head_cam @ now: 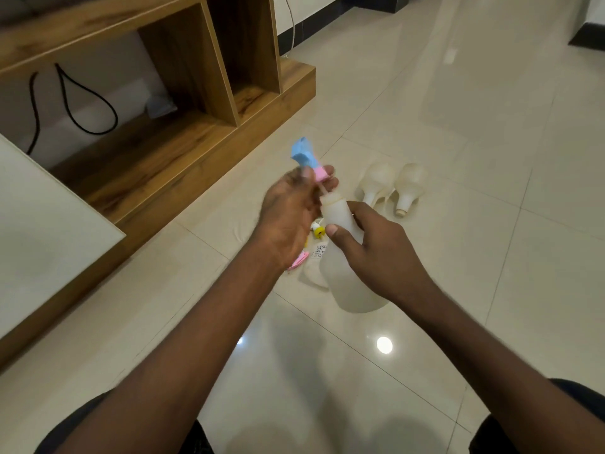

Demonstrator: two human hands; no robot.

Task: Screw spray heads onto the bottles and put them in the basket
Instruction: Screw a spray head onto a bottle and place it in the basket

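Your left hand (288,214) grips the blue spray head (306,157) entering the bottle (343,257) your right hand (376,253) clasps; two bottles (393,188) on the floor (491,126) await heads.

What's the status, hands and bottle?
Left hand on blue-pink spray head, right hand gripping bottle. Head at the neck, not seated. Two bare bottles on floor; no basket visible.
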